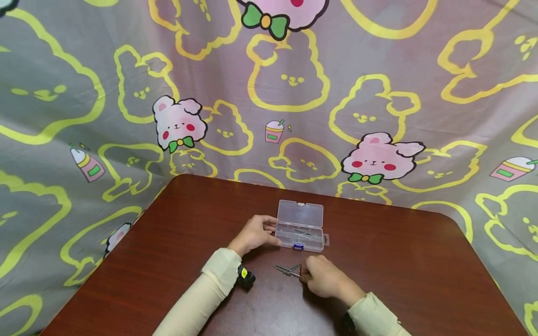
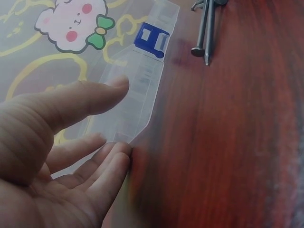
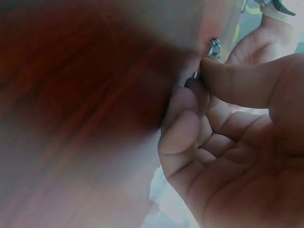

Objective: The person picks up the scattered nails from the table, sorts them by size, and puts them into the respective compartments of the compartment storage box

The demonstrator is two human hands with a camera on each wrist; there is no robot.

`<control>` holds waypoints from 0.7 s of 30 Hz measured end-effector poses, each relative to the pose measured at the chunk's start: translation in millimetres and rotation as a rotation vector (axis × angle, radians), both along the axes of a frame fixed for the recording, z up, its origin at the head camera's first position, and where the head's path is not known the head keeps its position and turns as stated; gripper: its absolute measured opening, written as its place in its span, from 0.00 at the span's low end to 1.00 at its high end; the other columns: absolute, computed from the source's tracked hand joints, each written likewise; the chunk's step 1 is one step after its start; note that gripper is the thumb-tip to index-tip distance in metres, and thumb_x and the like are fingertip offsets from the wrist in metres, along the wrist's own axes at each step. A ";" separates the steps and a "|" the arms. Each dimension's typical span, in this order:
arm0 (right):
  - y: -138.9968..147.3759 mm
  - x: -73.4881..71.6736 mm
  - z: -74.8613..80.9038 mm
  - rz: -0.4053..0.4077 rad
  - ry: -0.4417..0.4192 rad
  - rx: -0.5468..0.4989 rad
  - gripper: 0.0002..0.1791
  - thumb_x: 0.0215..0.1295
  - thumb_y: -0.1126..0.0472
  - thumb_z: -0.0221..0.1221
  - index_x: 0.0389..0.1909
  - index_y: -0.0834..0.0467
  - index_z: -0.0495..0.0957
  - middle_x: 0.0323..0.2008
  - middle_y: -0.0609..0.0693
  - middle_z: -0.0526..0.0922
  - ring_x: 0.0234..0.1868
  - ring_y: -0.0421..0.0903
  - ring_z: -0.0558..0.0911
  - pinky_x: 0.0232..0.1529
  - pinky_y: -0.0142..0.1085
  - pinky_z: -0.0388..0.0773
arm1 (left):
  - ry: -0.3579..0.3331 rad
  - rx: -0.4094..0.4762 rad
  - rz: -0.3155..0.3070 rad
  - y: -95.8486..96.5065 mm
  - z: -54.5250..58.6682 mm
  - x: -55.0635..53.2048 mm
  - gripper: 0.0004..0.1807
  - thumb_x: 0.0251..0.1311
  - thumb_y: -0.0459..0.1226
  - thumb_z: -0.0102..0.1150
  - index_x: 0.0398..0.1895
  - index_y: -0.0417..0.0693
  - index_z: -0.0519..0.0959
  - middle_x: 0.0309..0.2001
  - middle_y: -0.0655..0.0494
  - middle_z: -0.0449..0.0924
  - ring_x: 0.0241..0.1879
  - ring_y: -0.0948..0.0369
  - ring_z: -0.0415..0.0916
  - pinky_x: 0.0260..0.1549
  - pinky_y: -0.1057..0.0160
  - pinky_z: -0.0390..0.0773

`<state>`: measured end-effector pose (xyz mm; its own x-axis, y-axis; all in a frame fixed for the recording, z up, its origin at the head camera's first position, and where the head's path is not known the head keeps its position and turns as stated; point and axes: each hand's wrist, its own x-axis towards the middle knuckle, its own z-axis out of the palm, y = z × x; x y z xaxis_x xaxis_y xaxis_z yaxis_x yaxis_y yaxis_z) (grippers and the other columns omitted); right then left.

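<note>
A clear plastic case [image 1: 300, 238] with a blue latch [image 2: 152, 40] stands with its lid [image 1: 300, 213] raised, and a few thin metal pieces [image 1: 304, 233] lie inside. Beside its left end is my left hand [image 1: 256, 233], with relaxed fingers at the corner and the thumb near the front wall. In front of the case, several grey nails [image 1: 286, 270] lie crossed in a small pile. My right hand [image 1: 321, 276] is at the right end of this pile, pinching a nail between thumb and index finger. Most of that nail is hidden by the fingers in the right wrist view.
The brown wooden table [image 1: 201, 205] has rounded far corners. A patterned curtain [image 1: 235, 126] hangs close behind it and along the sides. A black wrist device [image 1: 246, 277] with a yellow mark is on the left sleeve [image 1: 201, 294].
</note>
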<state>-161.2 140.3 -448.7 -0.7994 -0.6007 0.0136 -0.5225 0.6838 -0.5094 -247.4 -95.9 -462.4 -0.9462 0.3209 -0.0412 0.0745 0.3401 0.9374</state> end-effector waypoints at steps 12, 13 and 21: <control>6.3 -1.5 6.2 -0.018 -0.002 -0.050 0.15 0.62 0.71 0.63 0.20 0.52 0.76 0.21 0.36 0.72 0.22 0.33 0.69 0.24 0.32 0.70 | 0.003 0.012 0.002 0.2 -1.2 -0.1 0.38 0.40 0.30 0.82 0.60 0.35 0.78 0.52 0.44 0.81 0.52 0.50 0.79 0.50 0.57 0.80; 6.7 -2.1 7.3 -0.018 0.000 -0.059 0.15 0.62 0.72 0.63 0.21 0.52 0.76 0.21 0.36 0.73 0.23 0.33 0.69 0.25 0.32 0.70 | 0.005 0.012 0.000 0.2 -1.2 0.0 0.38 0.41 0.30 0.82 0.60 0.35 0.78 0.52 0.44 0.81 0.52 0.50 0.79 0.50 0.57 0.80; 13.7 -9.7 17.7 -0.072 0.034 -0.103 0.13 0.65 0.71 0.62 0.24 0.53 0.78 0.23 0.37 0.73 0.25 0.33 0.70 0.29 0.32 0.71 | 0.007 0.008 0.000 0.4 -2.3 -0.6 0.38 0.40 0.29 0.82 0.60 0.34 0.78 0.52 0.43 0.81 0.51 0.50 0.79 0.50 0.57 0.80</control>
<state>-171.0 153.9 -431.0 -0.8386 -0.5355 0.0999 -0.4916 0.6650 -0.5622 -248.0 -95.5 -464.6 -0.9464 0.3214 -0.0322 0.0810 0.3326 0.9396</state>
